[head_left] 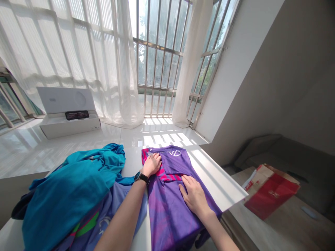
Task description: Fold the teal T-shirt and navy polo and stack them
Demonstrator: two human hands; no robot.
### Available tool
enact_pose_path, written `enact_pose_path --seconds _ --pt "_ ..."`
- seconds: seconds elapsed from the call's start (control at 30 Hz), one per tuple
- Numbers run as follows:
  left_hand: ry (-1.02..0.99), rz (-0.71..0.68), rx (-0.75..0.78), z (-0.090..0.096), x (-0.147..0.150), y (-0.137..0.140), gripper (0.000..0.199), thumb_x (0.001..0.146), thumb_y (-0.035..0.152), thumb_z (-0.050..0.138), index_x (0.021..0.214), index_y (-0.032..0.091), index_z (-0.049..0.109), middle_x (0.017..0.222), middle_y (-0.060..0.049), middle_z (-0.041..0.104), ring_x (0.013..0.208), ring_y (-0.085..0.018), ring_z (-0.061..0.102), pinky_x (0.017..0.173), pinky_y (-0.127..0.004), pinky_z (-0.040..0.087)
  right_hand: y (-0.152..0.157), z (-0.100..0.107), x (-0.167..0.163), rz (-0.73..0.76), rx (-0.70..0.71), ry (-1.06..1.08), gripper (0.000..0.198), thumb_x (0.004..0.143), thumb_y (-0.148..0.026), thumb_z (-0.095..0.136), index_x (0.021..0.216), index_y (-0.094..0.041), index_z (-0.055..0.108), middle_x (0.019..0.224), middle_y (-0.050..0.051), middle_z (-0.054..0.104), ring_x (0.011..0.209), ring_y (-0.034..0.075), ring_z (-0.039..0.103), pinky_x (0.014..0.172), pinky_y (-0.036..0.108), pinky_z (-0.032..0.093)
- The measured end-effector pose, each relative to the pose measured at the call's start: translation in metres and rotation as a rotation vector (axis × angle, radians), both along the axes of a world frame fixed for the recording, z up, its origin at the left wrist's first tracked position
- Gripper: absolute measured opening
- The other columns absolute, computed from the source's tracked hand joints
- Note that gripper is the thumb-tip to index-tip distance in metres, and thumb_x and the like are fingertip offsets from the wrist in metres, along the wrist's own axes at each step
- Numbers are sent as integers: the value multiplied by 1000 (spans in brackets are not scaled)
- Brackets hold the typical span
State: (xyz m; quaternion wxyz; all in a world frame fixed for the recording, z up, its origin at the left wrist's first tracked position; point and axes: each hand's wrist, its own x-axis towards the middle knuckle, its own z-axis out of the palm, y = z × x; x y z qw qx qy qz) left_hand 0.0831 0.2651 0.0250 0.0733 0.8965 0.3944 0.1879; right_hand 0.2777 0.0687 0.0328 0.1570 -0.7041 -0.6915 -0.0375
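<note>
A purple sports shirt (170,216) with pink stripes lies on the white ledge, its sleeve folded across the upper part. On its upper left side rests my left hand (153,164), a black watch (141,177) on the wrist. The fingers are slightly bent and press down on the cloth. My right hand (194,195) lies flat on the shirt's right side, its fingertips at the pink-striped sleeve edge. Both hands look open. Left of my forearm sits a heap of clothes with a teal garment (75,174) on top and a blue-violet one (117,197) partly under it.
An open white box (70,127) with a dark phone-like object (77,115) stands at the back left, near sheer curtains (115,69) and a barred window (159,62). The white ledge (222,184) ends at the right. Beyond it, a red-and-tan paper bag (272,191) stands lower down.
</note>
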Motion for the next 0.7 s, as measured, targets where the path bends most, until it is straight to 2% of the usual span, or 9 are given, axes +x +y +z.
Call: enact_pose_path --seconds 0.1,0.23,0.4,0.5,0.6,0.7 --pt "-19 9 -37 5 -1 1 19 97 21 50 108 19 66 129 -13 66 125 -27 59 108 -41 46 0 -2 0 -17 27 22 42 103 -34 48 136 -17 67 141 13 65 132 30 58 112 44 45" --pt "-42 31 -116 19 -5 0 19 94 24 53 107 18 66 117 -11 69 106 -24 66 93 -36 53 0 -6 1 -21 73 38 42 102 -35 50 137 -17 65 142 15 62 131 31 57 109 46 49" --pt "27 -128 -278 44 6 -12 20 80 28 71 99 21 70 88 -1 73 77 -18 68 68 -27 53 1 -9 2 -2 125 46 38 101 -34 52 133 -21 67 139 16 62 127 32 59 103 47 53" --pt "77 -178 -296 53 23 -28 18 74 29 79 89 21 72 85 -4 73 81 -23 69 73 -32 55 2 -10 2 7 145 49 36 100 -34 55 132 -23 68 136 14 63 125 31 60 103 47 53" --pt "82 -156 -245 56 34 -44 8 78 26 74 84 21 72 94 -9 72 94 -30 69 85 -40 55 2 -11 2 18 148 49 37 100 -33 55 133 -22 67 134 13 65 124 30 60 104 46 53" --pt "92 -151 -222 60 35 -53 4 80 24 72 83 21 72 96 -10 72 96 -31 69 88 -43 55 3 -12 2 18 138 42 37 100 -33 54 134 -22 65 135 13 65 125 30 59 104 47 52"
